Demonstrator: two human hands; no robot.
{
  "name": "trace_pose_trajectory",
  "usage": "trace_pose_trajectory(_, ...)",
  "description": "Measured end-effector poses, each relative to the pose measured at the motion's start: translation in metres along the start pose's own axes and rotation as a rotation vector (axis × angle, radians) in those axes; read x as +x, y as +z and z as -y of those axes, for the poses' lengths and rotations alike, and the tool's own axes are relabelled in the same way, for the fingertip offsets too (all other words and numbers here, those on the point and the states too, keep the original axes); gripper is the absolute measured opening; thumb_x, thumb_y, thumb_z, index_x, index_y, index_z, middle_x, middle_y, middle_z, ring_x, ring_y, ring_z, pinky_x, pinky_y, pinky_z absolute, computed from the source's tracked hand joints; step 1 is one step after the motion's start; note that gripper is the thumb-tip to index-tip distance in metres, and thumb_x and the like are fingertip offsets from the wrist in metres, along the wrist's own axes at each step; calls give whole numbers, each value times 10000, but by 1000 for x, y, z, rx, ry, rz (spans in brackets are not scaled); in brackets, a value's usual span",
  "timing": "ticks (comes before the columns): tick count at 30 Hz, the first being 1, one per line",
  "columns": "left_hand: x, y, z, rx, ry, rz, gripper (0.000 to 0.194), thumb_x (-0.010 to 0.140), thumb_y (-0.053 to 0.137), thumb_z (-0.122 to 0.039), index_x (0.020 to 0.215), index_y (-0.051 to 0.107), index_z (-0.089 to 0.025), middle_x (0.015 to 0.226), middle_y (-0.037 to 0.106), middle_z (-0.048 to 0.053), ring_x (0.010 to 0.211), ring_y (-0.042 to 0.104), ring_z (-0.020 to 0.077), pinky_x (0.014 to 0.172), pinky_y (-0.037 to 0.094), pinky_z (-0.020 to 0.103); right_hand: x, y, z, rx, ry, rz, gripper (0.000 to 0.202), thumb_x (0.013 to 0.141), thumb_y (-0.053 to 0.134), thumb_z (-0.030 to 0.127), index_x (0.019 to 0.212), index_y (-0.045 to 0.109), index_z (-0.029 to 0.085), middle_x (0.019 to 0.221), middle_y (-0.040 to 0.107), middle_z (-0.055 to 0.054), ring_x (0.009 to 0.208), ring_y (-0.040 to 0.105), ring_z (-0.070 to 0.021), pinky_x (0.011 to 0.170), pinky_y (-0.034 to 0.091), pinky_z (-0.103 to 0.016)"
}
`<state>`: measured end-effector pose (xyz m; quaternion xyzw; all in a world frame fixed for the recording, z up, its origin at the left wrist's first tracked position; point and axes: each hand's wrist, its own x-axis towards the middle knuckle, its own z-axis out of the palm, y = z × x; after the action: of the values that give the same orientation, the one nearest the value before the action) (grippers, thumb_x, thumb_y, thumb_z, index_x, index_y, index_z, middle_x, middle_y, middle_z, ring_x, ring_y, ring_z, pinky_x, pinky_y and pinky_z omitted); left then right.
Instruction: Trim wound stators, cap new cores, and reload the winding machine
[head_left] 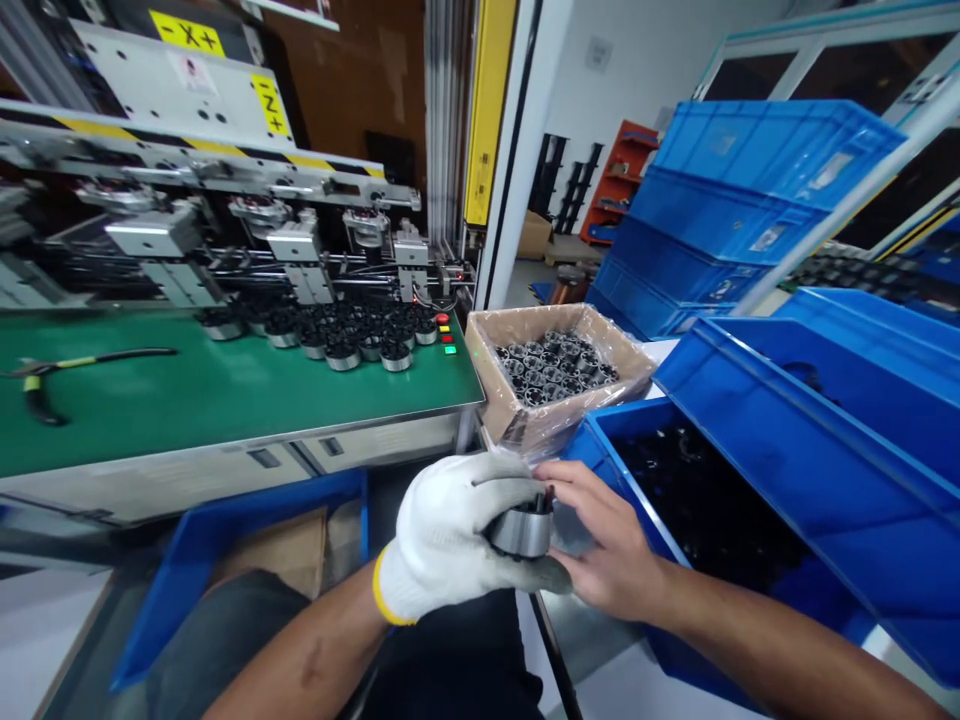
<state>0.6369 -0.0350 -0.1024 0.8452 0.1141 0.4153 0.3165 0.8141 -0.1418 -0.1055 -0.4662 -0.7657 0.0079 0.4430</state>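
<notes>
In a white knitted glove with a yellow cuff, my left hand (pixel 463 530) is closed around a motor stator (pixel 523 531), a silver metal ring with black plastic parts on top. My bare right hand (pixel 604 540) meets it from the right, thumb and fingers bent against its black parts. Some of the right fingertips are hidden, so I cannot tell whether a small part is between them. Both hands are above my lap. Just beyond them stands a cardboard box (pixel 499 395) of similar rings, and to the right a blue bin (pixel 637 500) holds small black parts.
On the green worktable (pixel 225 390), several finished-looking stators (pixel 343 357) stand below a machine with metal clamps (pixel 300 250). Pliers (pixel 67 365) lie at the left. Blue crates (pixel 742 210) are stacked behind the box. Another blue bin (pixel 825 450) overlaps the right one. A blue tray (pixel 247 530) sits beneath the table.
</notes>
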Motion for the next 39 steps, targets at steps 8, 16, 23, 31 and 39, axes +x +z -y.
trace_pose_trajectory(8,-18,20,11,-319,-387,13,1078,462,984,-337,1440,532,-307,1470,540,95,1271,594,348,1062,527,461,2,-2,1,-150,-105,-126,419,803,656,65,1201,570,166,1084,668,-135,1011,695,-226,824,624,-324)
trace_pose_trajectory(16,-27,22,25,-570,-311,75,603,860,749,-376,1423,545,-305,1417,603,90,1307,590,285,1099,501,402,1,-4,-6,-129,7,-93,419,827,645,84,1232,578,173,1140,636,-142,1079,663,-240,882,616,-369)
trace_pose_trajectory(23,-1,2,16,53,135,89,520,772,827,-502,1201,674,-250,1148,744,98,985,753,257,836,611,339,-1,-4,1,-145,-55,-106,343,856,641,52,1184,604,146,1094,655,-148,1034,681,-217,847,623,-318)
trace_pose_trajectory(31,-22,-1,31,140,-66,-44,447,848,751,-486,1198,643,-231,1246,710,89,1123,710,213,952,580,308,-11,1,-8,-293,87,96,540,939,628,254,1439,464,135,1287,628,-192,1179,671,-280,943,630,-384)
trace_pose_trajectory(39,-6,-171,126,863,-1128,-152,237,725,797,-290,893,716,-144,1093,747,182,1129,678,433,947,535,540,-20,7,-18,-505,-135,285,346,1027,396,278,1281,605,169,1208,735,-129,983,772,-227,738,669,-271)
